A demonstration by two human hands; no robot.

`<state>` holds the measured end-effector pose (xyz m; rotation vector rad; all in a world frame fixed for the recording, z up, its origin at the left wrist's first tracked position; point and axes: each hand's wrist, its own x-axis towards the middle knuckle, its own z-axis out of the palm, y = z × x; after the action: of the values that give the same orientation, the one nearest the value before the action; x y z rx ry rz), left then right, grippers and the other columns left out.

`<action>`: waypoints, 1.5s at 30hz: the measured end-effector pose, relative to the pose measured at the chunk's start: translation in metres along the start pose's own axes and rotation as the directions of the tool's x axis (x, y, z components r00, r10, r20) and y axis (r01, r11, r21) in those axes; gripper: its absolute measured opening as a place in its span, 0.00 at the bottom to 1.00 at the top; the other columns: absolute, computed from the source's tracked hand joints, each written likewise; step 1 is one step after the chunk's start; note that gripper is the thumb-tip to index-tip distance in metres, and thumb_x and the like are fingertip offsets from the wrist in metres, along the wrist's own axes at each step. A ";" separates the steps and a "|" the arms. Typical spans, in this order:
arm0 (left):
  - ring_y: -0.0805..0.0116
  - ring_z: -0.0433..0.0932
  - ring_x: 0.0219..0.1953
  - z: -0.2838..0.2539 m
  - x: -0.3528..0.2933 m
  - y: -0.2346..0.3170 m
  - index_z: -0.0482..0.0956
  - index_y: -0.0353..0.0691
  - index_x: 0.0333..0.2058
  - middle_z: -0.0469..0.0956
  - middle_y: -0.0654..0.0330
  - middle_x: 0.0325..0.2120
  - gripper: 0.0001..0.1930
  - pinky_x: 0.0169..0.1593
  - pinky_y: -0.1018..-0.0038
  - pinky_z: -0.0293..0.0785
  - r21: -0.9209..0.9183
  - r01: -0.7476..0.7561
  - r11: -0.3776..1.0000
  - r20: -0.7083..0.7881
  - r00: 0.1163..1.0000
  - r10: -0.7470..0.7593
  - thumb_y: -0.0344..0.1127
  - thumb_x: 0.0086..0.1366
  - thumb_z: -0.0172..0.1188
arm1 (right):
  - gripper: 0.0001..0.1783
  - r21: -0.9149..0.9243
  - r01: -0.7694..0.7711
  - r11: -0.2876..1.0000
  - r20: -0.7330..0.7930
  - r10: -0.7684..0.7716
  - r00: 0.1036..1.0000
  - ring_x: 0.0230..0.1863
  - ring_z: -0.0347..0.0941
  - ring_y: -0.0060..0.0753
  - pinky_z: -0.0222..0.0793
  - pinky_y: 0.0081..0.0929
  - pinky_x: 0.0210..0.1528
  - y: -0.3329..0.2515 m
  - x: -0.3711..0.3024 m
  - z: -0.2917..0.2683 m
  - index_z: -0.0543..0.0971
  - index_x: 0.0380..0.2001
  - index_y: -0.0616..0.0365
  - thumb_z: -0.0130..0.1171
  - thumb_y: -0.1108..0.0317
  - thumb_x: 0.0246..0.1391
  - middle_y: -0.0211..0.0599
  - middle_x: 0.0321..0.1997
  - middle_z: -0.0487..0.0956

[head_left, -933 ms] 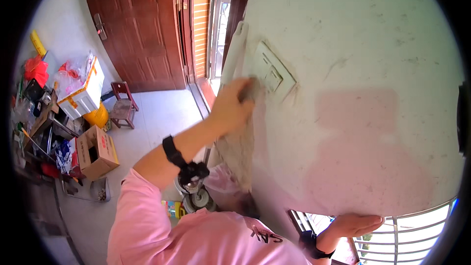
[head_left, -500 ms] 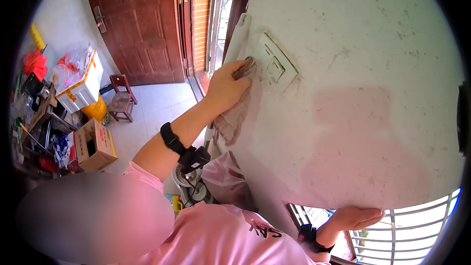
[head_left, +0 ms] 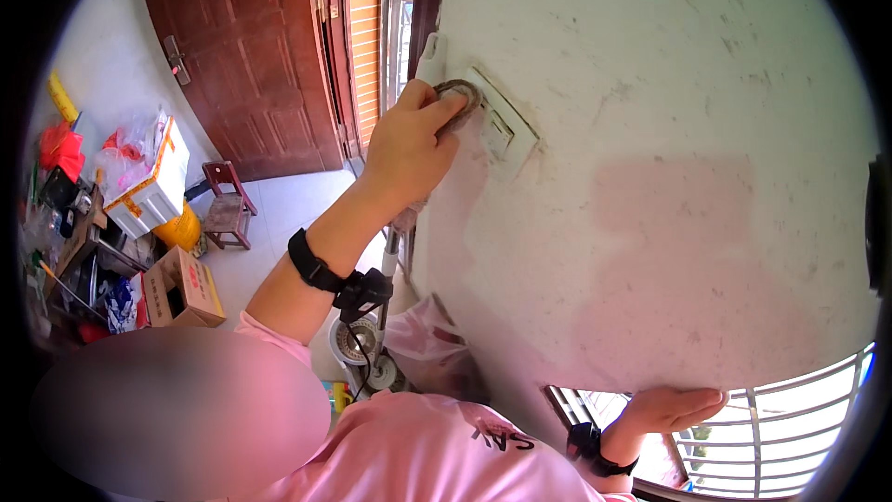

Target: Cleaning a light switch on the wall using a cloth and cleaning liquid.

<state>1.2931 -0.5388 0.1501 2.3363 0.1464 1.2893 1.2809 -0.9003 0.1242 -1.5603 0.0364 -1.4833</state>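
My left hand [head_left: 413, 144] is closed around a grey-brown cleaning cloth [head_left: 462, 93], bunched at the fingertips. The cloth presses at the left edge of a white wall switch [head_left: 502, 130]; some of it is hidden behind my hand. Dirt marks run along the plate's border. A smudged white wall [head_left: 632, 84] surrounds the switch. Low on the right, my right hand [head_left: 674, 407] lies with fingers stretched out along the wall's edge by the window, with nothing visible in it. Both wrists wear black straps.
A white handle-like piece [head_left: 431, 60] stands beside the switch. Below my left arm are a fan-like appliance [head_left: 353, 342] and a plastic bag [head_left: 423, 330]. A brown door [head_left: 246, 56], a small chair [head_left: 228, 209], a carton [head_left: 190, 288] and piled clutter fill the left. A barred window [head_left: 771, 437] is at lower right.
My left hand has moved up and slightly left with the cloth, now gathered at the upper-left side of the switch instead of hanging down. My right hand stays about where it was.
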 end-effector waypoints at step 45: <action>0.71 0.76 0.34 -0.139 -0.016 0.022 0.76 0.32 0.45 0.79 0.57 0.32 0.20 0.40 0.76 0.70 -0.277 0.287 0.917 -0.166 0.926 -0.340 0.29 0.52 0.50 | 0.16 0.501 0.056 0.864 0.333 -0.252 0.909 0.23 0.49 0.20 0.43 0.23 0.24 -0.001 0.025 -0.015 0.62 0.17 0.62 0.53 0.74 0.57 0.26 0.23 0.57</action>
<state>1.1666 -0.5154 0.2106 1.8711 0.3917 1.3040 1.2756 -0.9233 0.1408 -1.4287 -0.6648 -1.1539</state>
